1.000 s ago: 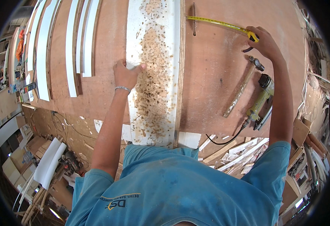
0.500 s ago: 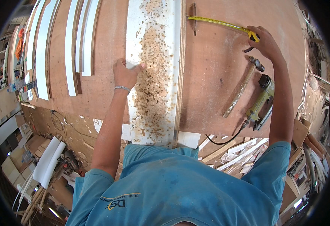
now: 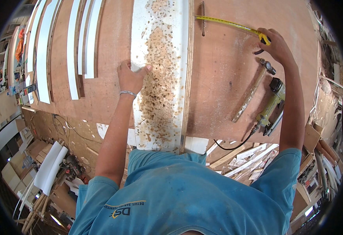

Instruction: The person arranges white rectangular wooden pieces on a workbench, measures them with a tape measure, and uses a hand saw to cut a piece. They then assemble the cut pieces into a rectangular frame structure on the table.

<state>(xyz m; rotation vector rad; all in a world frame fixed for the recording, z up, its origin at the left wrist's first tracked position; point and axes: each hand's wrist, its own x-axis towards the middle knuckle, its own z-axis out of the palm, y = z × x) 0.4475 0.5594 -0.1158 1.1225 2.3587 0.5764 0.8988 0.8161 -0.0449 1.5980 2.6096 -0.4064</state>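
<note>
Right hand (image 3: 276,44) grips tape measure (image 3: 264,38), left hand (image 3: 131,80) touches stained white board (image 3: 160,88), grip unclear; tilting could buckle extended blade (image 3: 227,22).

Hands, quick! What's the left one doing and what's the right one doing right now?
Left hand: thumb on the worn white board; can't tell whether it's gripping.
Right hand: closed, holding the yellow tape measure.
</note>
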